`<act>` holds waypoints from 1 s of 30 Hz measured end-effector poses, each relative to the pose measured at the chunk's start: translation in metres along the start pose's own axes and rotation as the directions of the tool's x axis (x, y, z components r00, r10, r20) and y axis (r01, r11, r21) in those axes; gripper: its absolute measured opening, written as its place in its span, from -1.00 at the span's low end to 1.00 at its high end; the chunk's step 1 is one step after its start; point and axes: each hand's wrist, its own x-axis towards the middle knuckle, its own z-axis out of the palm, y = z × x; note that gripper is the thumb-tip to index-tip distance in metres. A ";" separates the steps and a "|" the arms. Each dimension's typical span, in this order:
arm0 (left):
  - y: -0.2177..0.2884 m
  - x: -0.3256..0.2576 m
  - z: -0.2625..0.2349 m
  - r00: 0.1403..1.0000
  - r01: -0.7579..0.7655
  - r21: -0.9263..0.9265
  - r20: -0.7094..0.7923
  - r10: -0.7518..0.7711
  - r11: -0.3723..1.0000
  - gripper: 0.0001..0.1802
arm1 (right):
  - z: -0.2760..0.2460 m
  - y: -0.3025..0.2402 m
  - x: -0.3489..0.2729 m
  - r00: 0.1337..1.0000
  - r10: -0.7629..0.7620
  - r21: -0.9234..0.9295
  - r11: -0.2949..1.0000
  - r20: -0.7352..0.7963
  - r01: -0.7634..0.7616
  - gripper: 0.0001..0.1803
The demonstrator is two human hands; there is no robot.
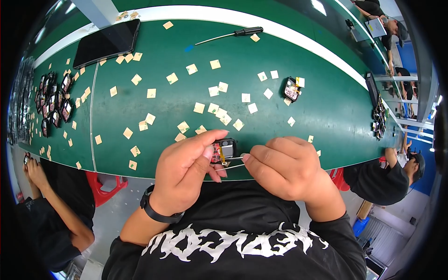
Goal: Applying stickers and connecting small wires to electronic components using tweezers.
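Note:
Near the table's front edge, my left hand (183, 163) grips a small black electronic module (227, 149) between thumb and fingers. Its open face shows a red circuit area, a grey square part and a yellow flex strip. From the right, my right hand (287, 163) pinches thin metal tweezers (234, 158). One prong reaches the module's lower edge by the yellow strip; the other passes below it. Whether the tips grasp anything is too small to tell. A similar open module (291, 89) lies farther off to the right, with a pale square tab beside it.
Many small cream square stickers (199, 108) are scattered over the green table (154, 121). A screwdriver (228, 35) lies at the back, and a black tablet (107, 44) at the back left. More modules (51, 100) are piled at far left. Co-workers sit on both sides.

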 end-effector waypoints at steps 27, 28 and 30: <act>-0.001 -0.001 0.001 0.999 -0.030 0.081 0.015 0.029 0.996 -0.63 | 0.001 -0.002 -0.006 1.000 -0.022 0.041 0.999 -0.011 0.023 -0.79; -0.002 -0.001 0.001 1.000 -0.026 0.076 0.013 0.025 0.997 -0.63 | -0.001 -0.002 -0.005 1.000 -0.021 0.033 0.999 0.012 0.021 -0.80; -0.001 -0.001 0.000 0.999 -0.032 0.090 0.019 0.031 0.995 -0.63 | -0.002 -0.003 -0.003 0.999 -0.019 0.023 1.000 0.035 0.018 -0.80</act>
